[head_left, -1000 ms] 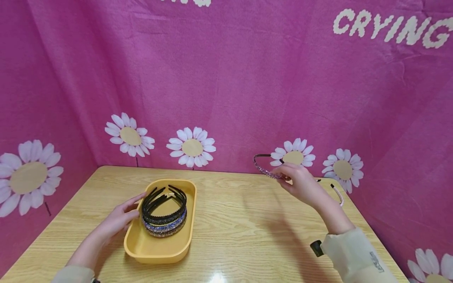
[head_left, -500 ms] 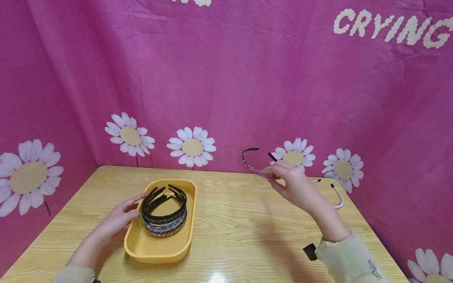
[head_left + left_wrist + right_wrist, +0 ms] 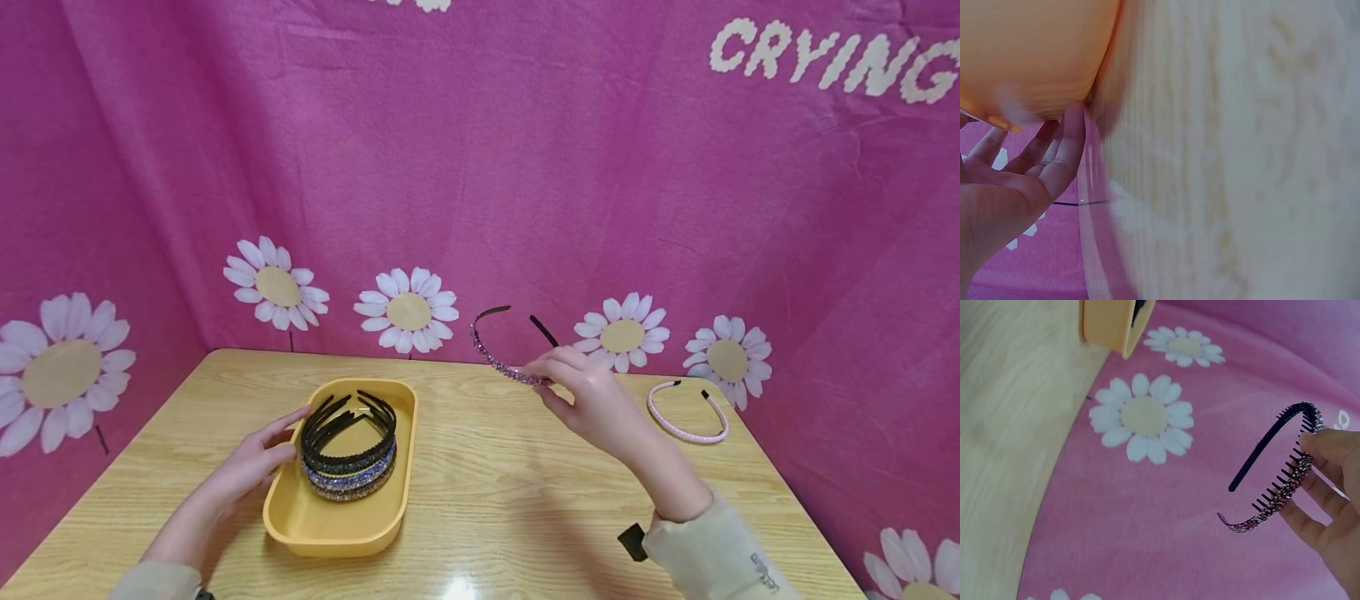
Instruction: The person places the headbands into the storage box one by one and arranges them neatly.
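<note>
My right hand (image 3: 592,404) pinches a purple-pink glittery headband (image 3: 497,362) by its curved middle, raised above the table at the back. In the right wrist view, small black teeth line the inside of this headband (image 3: 1277,499), and its two ends point away from the fingers. On the left, my other hand (image 3: 243,475) rests against the outer side of a yellow plastic tray (image 3: 322,533), fingertips right at the rim. Several headbands (image 3: 348,467), black, blue-purple and brownish glittery ones, lie stacked inside it. In the left wrist view, extended fingers (image 3: 1071,134) touch the tray's outer wall.
A light pink headband (image 3: 688,435) lies on the wooden table (image 3: 465,467) near the back right corner. Behind and beside the table hangs a magenta cloth (image 3: 480,183) printed with white daisies and lettering.
My right hand has carried the glittery headband leftward, uncovering the pink headband on the table. My left hand and the tray have stayed in place.
</note>
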A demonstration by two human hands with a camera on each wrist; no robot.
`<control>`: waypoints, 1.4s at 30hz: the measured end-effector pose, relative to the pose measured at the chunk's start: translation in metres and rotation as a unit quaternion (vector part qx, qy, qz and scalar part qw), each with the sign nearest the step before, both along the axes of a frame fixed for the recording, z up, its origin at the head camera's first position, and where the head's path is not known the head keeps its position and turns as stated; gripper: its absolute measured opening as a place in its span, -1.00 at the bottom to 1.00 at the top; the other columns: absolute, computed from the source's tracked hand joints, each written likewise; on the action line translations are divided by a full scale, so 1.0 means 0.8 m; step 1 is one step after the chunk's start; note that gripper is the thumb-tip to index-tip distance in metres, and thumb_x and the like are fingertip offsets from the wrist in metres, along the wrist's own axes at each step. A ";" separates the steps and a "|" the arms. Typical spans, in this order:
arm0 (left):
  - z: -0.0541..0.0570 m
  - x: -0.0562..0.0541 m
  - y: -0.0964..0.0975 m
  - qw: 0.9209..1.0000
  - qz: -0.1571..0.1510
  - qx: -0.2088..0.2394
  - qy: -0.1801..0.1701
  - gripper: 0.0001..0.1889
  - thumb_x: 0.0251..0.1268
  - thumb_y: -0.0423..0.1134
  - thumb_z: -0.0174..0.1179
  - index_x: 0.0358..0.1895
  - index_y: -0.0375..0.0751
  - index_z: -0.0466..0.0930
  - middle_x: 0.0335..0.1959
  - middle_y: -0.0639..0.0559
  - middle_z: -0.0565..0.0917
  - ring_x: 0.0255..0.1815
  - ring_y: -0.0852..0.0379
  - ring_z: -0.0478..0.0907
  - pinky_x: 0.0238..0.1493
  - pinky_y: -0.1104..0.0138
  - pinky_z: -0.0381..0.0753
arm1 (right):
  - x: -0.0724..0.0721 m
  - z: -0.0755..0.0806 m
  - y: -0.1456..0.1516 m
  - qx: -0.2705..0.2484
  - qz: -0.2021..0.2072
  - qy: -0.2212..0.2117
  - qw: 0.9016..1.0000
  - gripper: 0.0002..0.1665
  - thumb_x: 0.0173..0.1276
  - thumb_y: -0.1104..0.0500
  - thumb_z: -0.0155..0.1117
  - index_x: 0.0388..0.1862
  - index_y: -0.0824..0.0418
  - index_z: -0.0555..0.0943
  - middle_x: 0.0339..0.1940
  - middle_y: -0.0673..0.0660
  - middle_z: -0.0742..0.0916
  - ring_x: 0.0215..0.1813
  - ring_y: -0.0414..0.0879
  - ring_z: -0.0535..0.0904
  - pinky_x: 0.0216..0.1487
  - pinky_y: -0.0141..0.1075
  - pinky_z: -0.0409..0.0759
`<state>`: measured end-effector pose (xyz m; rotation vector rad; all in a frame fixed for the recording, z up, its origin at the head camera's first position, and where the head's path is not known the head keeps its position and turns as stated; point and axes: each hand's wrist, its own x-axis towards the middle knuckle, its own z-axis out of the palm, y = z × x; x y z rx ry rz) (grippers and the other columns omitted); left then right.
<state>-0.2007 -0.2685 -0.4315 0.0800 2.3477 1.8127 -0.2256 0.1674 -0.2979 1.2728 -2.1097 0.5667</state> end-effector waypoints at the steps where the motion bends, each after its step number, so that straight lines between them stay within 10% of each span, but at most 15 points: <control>1: 0.000 0.000 0.000 1.000 0.000 -0.001 0.000 -0.24 0.19 -0.42 -0.03 0.50 -0.14 -0.04 0.31 -0.53 0.20 -0.02 -0.01 0.55 -0.13 0.20 0.67 | 0.002 -0.002 -0.004 -0.001 0.002 0.001 1.000 -0.67 0.07 0.43 0.35 -0.15 0.20 0.64 -0.22 0.01 0.68 -0.16 -0.17 0.58 -0.10 -0.46 0.57; 42: 0.000 -0.001 -0.002 1.000 0.002 -0.026 0.005 -0.23 0.14 -0.41 -0.01 0.49 -0.13 0.00 0.30 -0.54 0.23 -0.55 0.31 0.43 -0.57 0.40 0.53 | -0.007 -0.056 -0.142 0.005 0.105 0.058 0.993 -0.73 0.19 0.35 0.29 -0.14 0.11 0.68 -0.22 -0.03 0.69 -0.15 -0.21 0.58 -0.05 -0.50 0.54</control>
